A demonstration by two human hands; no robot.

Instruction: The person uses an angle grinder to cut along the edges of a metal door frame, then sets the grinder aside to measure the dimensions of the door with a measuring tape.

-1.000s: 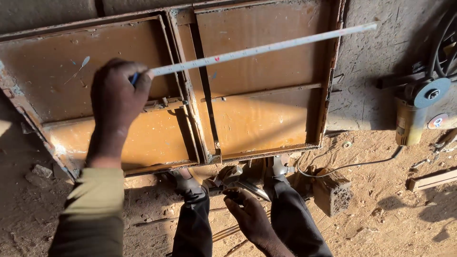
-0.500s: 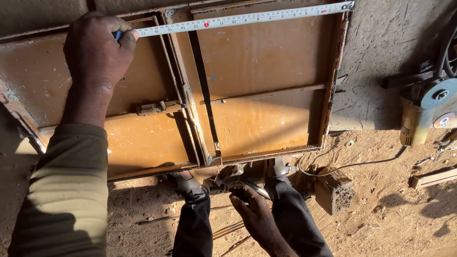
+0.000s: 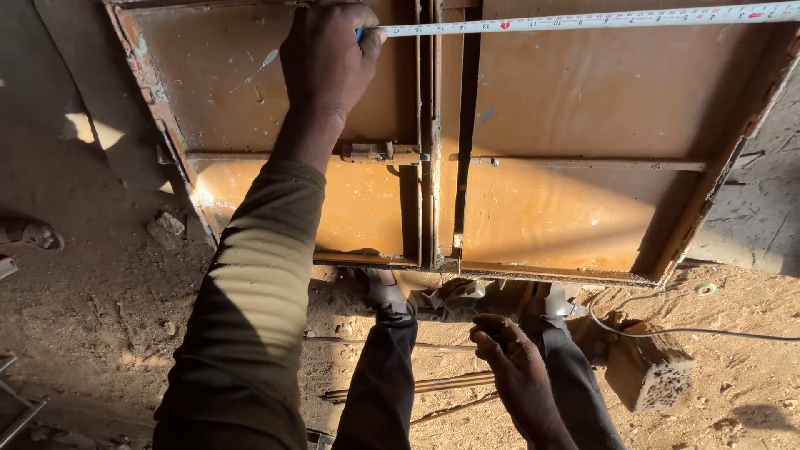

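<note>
- Dusty dirt floor (image 3: 100,292); rusty double-panel metal frame (image 3: 583,208) lies flat.
- Left hand (image 3: 329,62), closed on tape measure (image 3: 583,18) case, at 12 o'clock.
- Blade's long axis runs toward 3 o'clock along top edge.
- Right hand (image 3: 512,367), loosely curled, empty, at 6 o'clock, farther off.

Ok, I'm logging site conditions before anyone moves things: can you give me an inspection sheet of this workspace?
Surface: sandy dirt ground, sunlit in patches.
Job's things: rusty metal door frame with two panels, propped up; tape measure blade stretched along its top.
Clutter: thin metal rods on the ground; wooden block; small stones.
Hands: left hand grips the tape at the top edge; right hand hangs low, holding nothing visible.
Cables: white cable trails across the dirt.
Surroundings: a sandalled foot of another person at the left edge.
</note>
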